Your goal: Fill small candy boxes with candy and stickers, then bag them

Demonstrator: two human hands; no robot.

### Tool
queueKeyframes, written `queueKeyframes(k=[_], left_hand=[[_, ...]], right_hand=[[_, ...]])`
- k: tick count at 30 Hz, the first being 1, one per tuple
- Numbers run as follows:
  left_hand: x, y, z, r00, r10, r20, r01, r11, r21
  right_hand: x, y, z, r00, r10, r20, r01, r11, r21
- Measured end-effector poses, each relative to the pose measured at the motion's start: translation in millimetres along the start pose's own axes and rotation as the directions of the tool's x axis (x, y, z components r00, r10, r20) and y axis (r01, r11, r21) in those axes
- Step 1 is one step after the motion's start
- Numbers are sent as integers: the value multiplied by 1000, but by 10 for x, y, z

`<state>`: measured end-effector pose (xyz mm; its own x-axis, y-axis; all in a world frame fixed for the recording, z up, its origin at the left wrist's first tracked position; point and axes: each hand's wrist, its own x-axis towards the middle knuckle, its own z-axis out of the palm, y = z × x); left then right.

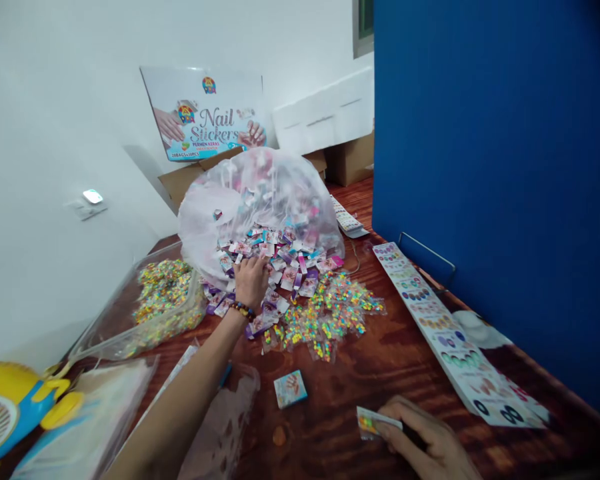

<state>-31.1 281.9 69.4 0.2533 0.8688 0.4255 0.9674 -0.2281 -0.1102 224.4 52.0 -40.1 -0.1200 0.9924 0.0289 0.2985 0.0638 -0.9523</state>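
My left hand (251,283), wearing a beaded bracelet, reaches forward onto a heap of small printed cards (289,277) that spills from a large translucent plastic bag (210,200). Its fingers are closed and bent down among the cards; what they grip is hidden. Near the table's front edge, my right hand (427,440) pinches a small clear candy packet (367,423) with colourful pieces and a pale top edge. One small blue-and-white printed card (291,389) lies flat between my hands. Clear packets of colourful candy (330,310) are piled to the right of the cards.
A clear plastic tub (197,303) of candy packets stands left. Long sticker sheets (435,327) lie right, beside a blue panel (490,167) and wire handle (430,250). A Nail Stickers box (210,123) stands behind. A yellow-blue fan (10,413) and plastic sleeves (105,407) are front left.
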Motion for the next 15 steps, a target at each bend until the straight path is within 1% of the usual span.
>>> queueKeyframes(k=[1,2,3,5,6,8,10,12,13,15], left_hand=[[-146,91,-118,999,36,0,-36,999,-16],[-317,209,-234,995,98,8,-97,994,-45],[-506,351,-341,979,205,1,-204,974,-97],[-915,689,-506,932,361,10,-355,920,-170],[-1119,869,-557,908,418,33,-404,892,-201],[-1491,1215,-595,860,504,84,-469,844,-262],[-1777,1487,-575,840,528,125,-468,822,-324],[-1953,1633,-542,837,527,149,-440,809,-389],[-2000,1651,-530,840,519,157,-418,805,-421],[-2025,1589,-517,847,501,180,-372,799,-472]], right_hand=[[1,-8,-7,1000,5,-22,-5,1000,18],[-1,-16,-15,998,20,-55,-18,999,40],[-5,-23,-21,994,45,-99,-38,997,67],[-25,-36,-28,973,107,-207,-78,986,144],[-39,-41,-29,955,137,-263,-88,978,190],[-69,-50,-29,915,171,-365,-71,960,271],[-92,-57,-29,887,190,-422,-45,943,330],[-105,-64,-33,879,200,-433,-33,931,364],[-108,-66,-36,881,200,-430,-28,927,375],[-109,-67,-41,889,195,-414,-17,918,396]])
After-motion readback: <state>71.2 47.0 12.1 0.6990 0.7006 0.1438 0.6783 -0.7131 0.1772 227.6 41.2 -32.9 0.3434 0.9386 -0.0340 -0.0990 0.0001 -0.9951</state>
